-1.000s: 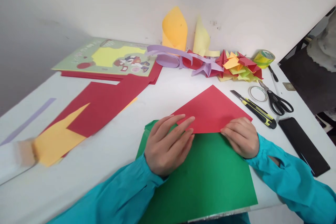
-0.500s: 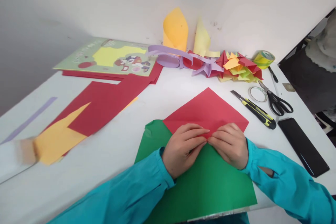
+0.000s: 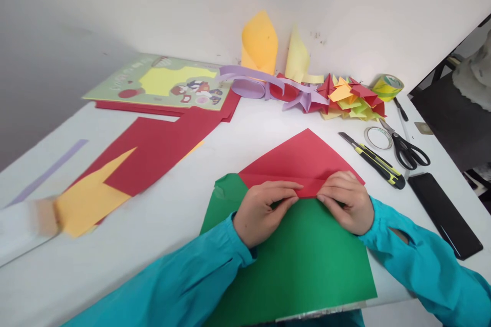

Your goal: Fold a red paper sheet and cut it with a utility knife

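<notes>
A sheet of red paper (image 3: 304,153) lies in front of me, its far corner pointing at the wall and its near edge turned over into a straight fold. My left hand (image 3: 266,209) pinches that folded edge left of its middle. On the other side of the middle, my right hand (image 3: 345,202) pinches the same edge, fingers closed. A short stretch of the fold shows between the fingertips. Under both hands lies a larger sheet of green paper (image 3: 303,265), its far left corner curled up.
Right of the paper lie a utility knife (image 3: 374,161), a tape roll (image 3: 378,138), black scissors (image 3: 408,148) and a phone (image 3: 445,214). Folded paper shapes (image 3: 353,97) stand along the wall. Dark red sheets (image 3: 161,148), an orange piece (image 3: 92,199) and a booklet (image 3: 132,79) lie left.
Both hands have drawn apart along the red paper's near edge, which now shows as a flat straight fold instead of a point between the fingertips. The view has shifted slightly.
</notes>
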Demonstrator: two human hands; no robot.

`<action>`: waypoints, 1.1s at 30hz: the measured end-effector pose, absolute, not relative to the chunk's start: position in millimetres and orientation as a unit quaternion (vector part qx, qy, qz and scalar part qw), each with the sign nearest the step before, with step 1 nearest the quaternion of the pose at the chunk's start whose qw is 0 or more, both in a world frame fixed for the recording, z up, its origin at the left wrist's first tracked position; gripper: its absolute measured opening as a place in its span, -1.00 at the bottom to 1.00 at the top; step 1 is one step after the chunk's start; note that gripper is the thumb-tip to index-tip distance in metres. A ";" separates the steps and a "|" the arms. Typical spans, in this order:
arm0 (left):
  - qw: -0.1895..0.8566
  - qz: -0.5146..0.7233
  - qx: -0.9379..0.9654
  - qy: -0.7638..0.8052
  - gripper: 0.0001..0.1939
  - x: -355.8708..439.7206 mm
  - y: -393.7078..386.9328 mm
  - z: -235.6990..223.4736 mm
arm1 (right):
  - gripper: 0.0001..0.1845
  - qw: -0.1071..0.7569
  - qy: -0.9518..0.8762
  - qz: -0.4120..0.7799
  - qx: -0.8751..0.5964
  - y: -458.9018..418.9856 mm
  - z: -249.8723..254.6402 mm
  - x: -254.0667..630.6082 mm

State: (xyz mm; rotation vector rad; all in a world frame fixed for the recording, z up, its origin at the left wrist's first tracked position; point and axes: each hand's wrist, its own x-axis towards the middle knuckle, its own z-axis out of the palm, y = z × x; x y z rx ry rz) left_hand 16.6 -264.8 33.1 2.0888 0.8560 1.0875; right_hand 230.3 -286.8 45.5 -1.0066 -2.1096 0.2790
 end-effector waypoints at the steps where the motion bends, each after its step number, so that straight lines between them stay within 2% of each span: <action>1: 0.326 0.413 0.785 0.326 -0.85 16.7 -264.3 33.5 | -0.89 0.386 -0.823 0.117 -0.400 -286.3 46.2 231.7; 7: 0.395 0.398 0.736 0.379 -0.87 15.2 -260.4 35.4 | -0.87 0.406 -0.781 0.182 -0.438 -281.8 50.0 241.7; 19: 0.429 0.405 0.682 0.431 -0.86 -5.8 -244.7 45.3 | -0.87 0.462 -0.665 0.297 -0.505 -271.6 47.4 260.0; 26: 0.469 0.405 0.639 0.455 -0.83 -6.8 -242.9 49.8 | -0.87 0.479 -0.621 0.304 -0.541 -269.6 44.4 258.7; 33: 0.448 0.406 0.625 0.494 -0.77 -7.7 -241.3 43.1 | -0.84 0.470 -0.619 0.305 -0.551 -266.7 41.8 262.8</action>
